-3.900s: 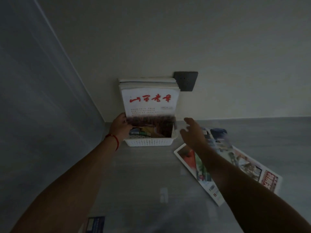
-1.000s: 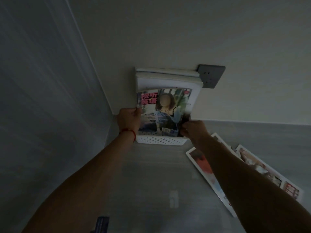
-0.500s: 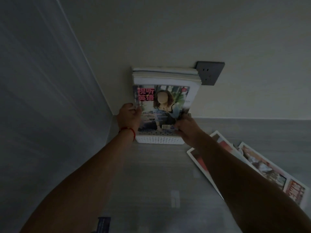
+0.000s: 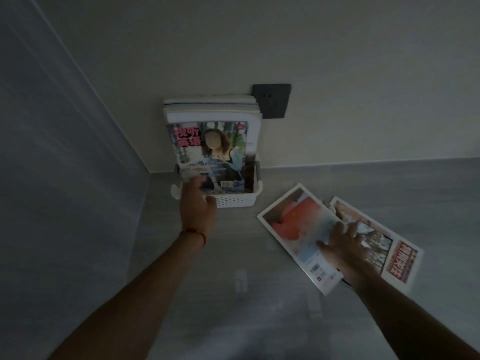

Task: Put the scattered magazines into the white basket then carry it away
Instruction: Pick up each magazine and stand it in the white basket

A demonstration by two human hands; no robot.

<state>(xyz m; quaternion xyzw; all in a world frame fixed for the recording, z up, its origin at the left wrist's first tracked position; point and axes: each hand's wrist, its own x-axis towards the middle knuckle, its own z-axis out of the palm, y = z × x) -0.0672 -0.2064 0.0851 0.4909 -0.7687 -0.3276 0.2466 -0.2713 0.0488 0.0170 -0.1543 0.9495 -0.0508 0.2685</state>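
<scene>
1. Head view: the white basket (image 4: 235,201) is seen standing on the grey counter (image 4: 233,294) against the wall, below a dark wall socket (image 4: 272,100), with several magazines stood upright in it.
2. The left hand (image 4: 198,203) is laid, fingers loose, against the basket's near rim and the bottom of the front magazine (image 4: 211,157); whether anything is gripped cannot be told.
3. The right hand (image 4: 345,245) is spread flat on the red-covered magazine (image 4: 298,232), pressing rather than grasping it.
4. That magazine is lying on the counter, overlapping a second loose magazine (image 4: 397,258) to its right.
5. The magazines are judged thin, floppy and glossy, so a flat one is likely to slide under the palm and sag when lifted.
6. A hold is best taken at the spine or a long edge, once one edge is raised off the counter.
7. The filled basket is judged top-heavy; both short ends should be held for carrying.
</scene>
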